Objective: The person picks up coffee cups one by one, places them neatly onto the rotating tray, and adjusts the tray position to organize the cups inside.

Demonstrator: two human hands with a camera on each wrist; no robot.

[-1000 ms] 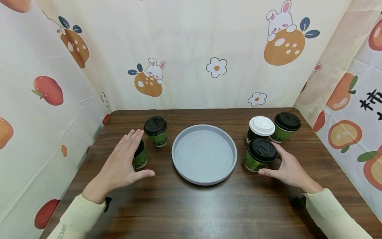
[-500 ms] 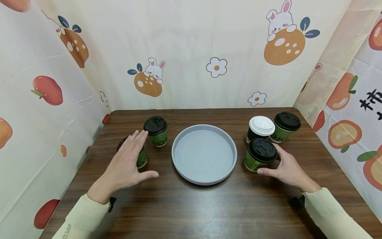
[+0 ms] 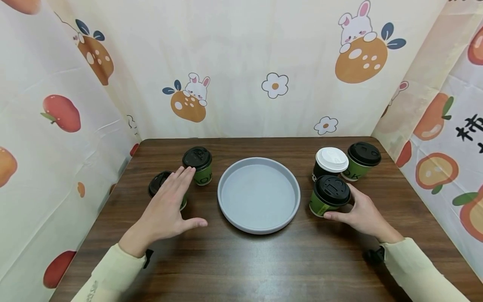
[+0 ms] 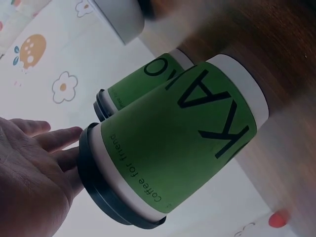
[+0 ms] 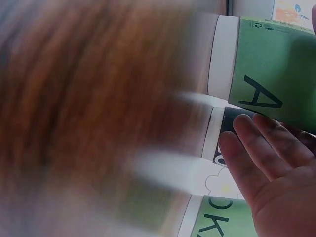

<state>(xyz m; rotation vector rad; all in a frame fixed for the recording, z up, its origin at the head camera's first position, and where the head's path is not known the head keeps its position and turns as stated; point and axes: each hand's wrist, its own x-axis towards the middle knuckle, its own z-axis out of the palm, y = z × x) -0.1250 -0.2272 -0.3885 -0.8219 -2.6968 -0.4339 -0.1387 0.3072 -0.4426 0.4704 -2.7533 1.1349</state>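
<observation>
At the lower left of the head view, the left hand (image 3: 164, 209) is spread wide, its fingers straight and close together, its thumb held well apart from them and pointing toward the middle of the frame. It covers part of the near left cup (image 3: 156, 184), whose black lid shows just beyond the knuckles; in the left wrist view the fingers pass behind that lid, and whether they touch it I cannot tell.

At the right of the head view, the right hand (image 3: 360, 214) has the near right cup (image 3: 329, 195) between its thumb and fingers. The thumb lies along the front of the cup, low down, and the fingers reach round the right side; in the right wrist view they look almost straight. How firmly they press, I cannot tell. The cup stands upright on the table (image 3: 260, 268).

Five cups stand there, counted across the frame. Two are on the left: the near one and the far left cup (image 3: 198, 161), just above the left fingertips. Three are on the right: the near one, the white-lidded cup (image 3: 331, 161) behind it, and the far right cup (image 3: 362, 161). Four are green with black lids; one is black with white. One round grey plate (image 3: 258, 195) sits mid-frame, between the two groups.
</observation>
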